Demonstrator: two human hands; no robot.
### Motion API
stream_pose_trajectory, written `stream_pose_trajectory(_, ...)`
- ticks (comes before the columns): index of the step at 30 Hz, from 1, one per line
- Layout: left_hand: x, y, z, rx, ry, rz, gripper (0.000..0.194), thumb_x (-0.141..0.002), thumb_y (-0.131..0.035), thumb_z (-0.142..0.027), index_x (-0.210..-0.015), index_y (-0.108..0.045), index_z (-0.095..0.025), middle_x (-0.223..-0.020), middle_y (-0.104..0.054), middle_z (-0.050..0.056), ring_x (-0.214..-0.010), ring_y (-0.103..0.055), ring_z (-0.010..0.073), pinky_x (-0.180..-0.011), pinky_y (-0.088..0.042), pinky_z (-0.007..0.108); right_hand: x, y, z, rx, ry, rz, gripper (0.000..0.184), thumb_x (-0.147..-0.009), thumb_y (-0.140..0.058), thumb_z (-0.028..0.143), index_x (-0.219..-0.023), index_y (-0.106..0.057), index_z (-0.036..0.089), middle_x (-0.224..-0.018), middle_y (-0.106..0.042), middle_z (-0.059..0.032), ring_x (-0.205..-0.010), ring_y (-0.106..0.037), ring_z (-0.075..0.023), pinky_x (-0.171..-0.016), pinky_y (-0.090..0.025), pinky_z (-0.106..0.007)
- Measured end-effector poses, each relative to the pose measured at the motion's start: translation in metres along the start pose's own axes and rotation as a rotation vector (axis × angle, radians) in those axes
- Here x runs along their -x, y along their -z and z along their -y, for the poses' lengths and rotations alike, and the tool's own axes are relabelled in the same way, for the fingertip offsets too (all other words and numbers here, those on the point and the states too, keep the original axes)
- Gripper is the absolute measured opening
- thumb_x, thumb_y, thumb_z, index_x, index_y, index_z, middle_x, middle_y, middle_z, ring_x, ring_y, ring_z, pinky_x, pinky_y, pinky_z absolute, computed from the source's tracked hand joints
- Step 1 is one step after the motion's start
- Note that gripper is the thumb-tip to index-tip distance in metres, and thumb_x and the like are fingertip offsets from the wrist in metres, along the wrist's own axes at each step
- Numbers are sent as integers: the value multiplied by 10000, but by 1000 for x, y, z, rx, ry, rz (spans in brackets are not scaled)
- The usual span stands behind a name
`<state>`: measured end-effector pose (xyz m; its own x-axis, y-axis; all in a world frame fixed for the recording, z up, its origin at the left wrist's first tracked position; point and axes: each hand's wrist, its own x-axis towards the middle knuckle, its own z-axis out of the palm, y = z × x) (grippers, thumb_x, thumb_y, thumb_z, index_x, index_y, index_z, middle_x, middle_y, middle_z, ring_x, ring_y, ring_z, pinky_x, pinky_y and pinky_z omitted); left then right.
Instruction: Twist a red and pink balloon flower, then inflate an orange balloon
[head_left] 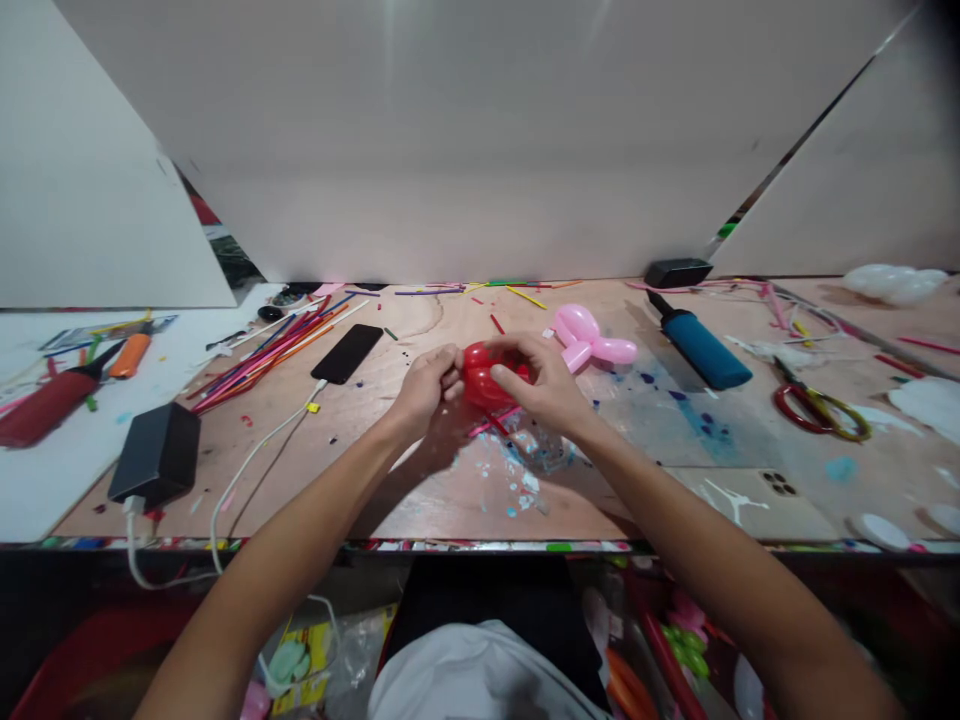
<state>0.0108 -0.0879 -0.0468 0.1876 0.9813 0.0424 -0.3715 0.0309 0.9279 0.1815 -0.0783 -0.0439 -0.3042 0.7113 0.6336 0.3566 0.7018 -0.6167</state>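
A red twisted balloon is held just above the table in front of me. My right hand wraps over its right side, the thumb lying across the front. At its left edge, the fingers of my left hand are curled in and pinch the balloon; the exact grip is partly hidden. Just beyond my right hand lies a pink twisted balloon with rounded loops. Under the red balloon, blue and white scraps lie scattered on the tabletop.
To the left are a phone on a white cable, a dark power block and uninflated balloons. A blue hand pump, scissors and a second phone lie right. White panels stand behind.
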Motion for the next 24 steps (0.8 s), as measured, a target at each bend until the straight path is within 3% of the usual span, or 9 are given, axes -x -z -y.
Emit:
stream_pose_trajectory(3,2,2,-8,77,91,36,328,-864,-553,-319,-616,-393,-177,-477,-215,-103,-344,-189,30,-343,-162,138,4,0,-4,216,85,104,344,-820,-608,233,-1159,-650,195,-1127,-635,-114,-1069,-579,-264,-955,-454,-451)
stream_pose_trajectory(8,12,-1,-14,118,186,359,374,-915,-545,-412,-655,-400,-185,-477,-201,-106,-356,-134,35,-326,-186,127,14,-10,2,523,197,136,427,-727,-653,180,-1154,-656,187,-1408,-457,-176,-1281,-414,-380,-1039,-359,-554)
stream_pose_trajectory(11,15,0,-17,158,224,490,361,-917,-560,-419,-680,-417,-186,-486,-176,-109,-361,-112,35,-325,-203,123,17,-15,4,518,268,94,405,-705,-625,135,-1106,-668,176,-1391,-495,-171,-1275,-426,-372,-1048,-348,-552)
stream_pose_trajectory(19,26,-8,-26,290,144,472,321,-968,-488,-411,-733,-419,-204,-488,-137,-113,-363,-43,39,-306,-205,112,14,-24,9,275,231,71,334,-719,-593,113,-1007,-731,212,-1328,-578,-118,-1232,-484,-302,-1037,-374,-497)
stream_pose_trajectory(24,33,-16,-29,308,145,479,313,-936,-555,-429,-756,-420,-212,-497,-134,-117,-373,-35,33,-309,-194,97,15,-29,8,171,221,7,221,-730,-616,159,-883,-756,235,-1248,-643,-84,-1173,-526,-293,-1000,-391,-500)
